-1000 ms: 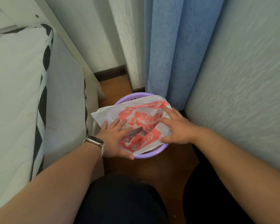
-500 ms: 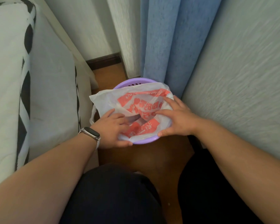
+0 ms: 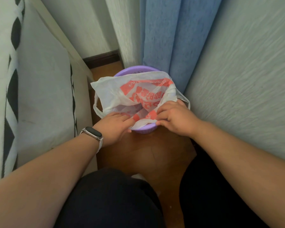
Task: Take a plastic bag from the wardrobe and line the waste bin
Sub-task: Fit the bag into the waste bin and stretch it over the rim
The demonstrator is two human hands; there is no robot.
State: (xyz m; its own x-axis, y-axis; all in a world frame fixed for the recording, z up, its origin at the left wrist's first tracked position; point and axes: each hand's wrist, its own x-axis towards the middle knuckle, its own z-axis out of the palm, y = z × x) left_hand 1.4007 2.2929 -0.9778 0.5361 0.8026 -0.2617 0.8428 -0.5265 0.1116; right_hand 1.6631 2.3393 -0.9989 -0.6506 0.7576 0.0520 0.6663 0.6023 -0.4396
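A small purple waste bin stands on the wooden floor in a narrow corner. A white plastic bag with red print lies over its top, its mouth partly open into the bin and its handles hanging at both sides. My left hand, with a watch on the wrist, grips the bag's near edge at the bin's front left rim. My right hand pinches the bag's edge at the front right rim. Most of the bin is hidden under the bag.
A bed with a white mattress and black-and-white cover fills the left side. A blue curtain hangs just behind the bin. A textured wall closes the right side. My dark-clothed knees are at the bottom.
Both hands have drawn back from flat on the bag to its near edge and curled onto it. The bag's mouth has opened wider over the bin.
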